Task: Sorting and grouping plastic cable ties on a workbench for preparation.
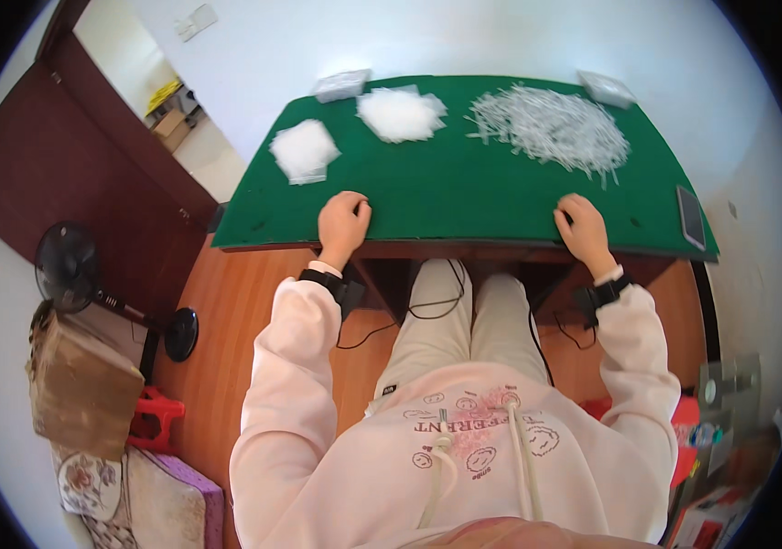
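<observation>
My left hand (344, 220) and right hand (581, 227) rest curled closed, flat packets (304, 151) and pale strips (551, 128) beyond them, apparently for easy reach.

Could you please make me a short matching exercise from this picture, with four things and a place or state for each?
1. Left hand
2. Strips
3. Phone
4. Fan

A. standing on the floor
B. loosely heaped
C. at the table's near edge
D. flat at the table's right end

Pairs: 1-C, 2-B, 3-D, 4-A
</observation>
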Demonstrator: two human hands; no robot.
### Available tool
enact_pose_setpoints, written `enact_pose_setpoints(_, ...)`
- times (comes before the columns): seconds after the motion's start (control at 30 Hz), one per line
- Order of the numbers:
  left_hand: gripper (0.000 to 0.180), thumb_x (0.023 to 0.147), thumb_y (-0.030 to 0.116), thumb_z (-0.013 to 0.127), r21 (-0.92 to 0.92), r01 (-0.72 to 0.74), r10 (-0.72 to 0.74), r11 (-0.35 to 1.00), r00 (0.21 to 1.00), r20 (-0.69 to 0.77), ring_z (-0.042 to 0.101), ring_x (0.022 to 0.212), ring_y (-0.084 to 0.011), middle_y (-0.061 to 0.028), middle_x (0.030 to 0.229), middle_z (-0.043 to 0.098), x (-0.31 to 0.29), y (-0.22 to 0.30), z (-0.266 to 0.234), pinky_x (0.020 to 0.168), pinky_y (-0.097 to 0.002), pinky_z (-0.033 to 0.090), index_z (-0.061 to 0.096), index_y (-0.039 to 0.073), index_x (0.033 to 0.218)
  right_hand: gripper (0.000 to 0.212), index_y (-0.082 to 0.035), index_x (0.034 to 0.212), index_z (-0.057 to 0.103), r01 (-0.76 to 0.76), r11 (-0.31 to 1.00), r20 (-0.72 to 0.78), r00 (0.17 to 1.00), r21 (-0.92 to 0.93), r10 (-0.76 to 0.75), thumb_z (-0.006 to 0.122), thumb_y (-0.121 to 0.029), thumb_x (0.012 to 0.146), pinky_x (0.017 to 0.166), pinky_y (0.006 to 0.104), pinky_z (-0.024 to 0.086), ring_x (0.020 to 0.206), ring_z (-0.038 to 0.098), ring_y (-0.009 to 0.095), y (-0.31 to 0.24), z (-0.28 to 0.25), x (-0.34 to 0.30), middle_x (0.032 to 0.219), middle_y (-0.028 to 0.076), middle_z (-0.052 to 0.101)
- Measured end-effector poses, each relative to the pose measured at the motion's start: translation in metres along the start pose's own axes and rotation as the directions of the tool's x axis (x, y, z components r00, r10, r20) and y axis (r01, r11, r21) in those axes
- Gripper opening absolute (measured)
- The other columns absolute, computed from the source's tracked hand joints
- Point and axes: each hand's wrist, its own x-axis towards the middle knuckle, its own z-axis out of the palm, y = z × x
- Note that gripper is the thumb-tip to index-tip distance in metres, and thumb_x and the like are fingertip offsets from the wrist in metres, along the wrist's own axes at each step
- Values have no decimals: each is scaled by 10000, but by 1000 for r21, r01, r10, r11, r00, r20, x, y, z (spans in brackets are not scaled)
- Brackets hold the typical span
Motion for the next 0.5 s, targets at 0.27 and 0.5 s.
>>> enact_pose_setpoints(0.27, 75, 733, 78, 572, -63, -14, 11, 998, 999, -52, 570, 784, -269, -100, 805, 590, 4, 5, -6, 648, -354, 460, 601, 42, 793, 78, 10, 794, 534, -4, 998, 54, 999, 59, 1, 569, -42, 747, 725, 366, 442, 830, 540, 319, -7, -6, 8, 861, 135, 557)
enact_pose_setpoints(0.5, 70, 711, 56, 582, -96, 7, -13, 995, 998, -60, 567, 745, -268, -89, 751, 581, 5, 6, -5, 641, -342, 460, 589, 46, 779, 87, 10, 808, 544, -31, 999, -24, 999, 20, 31, 573, -38, 743, 743, 364, 445, 857, 542, 326, -12, -6, 2, 891, 151, 561)
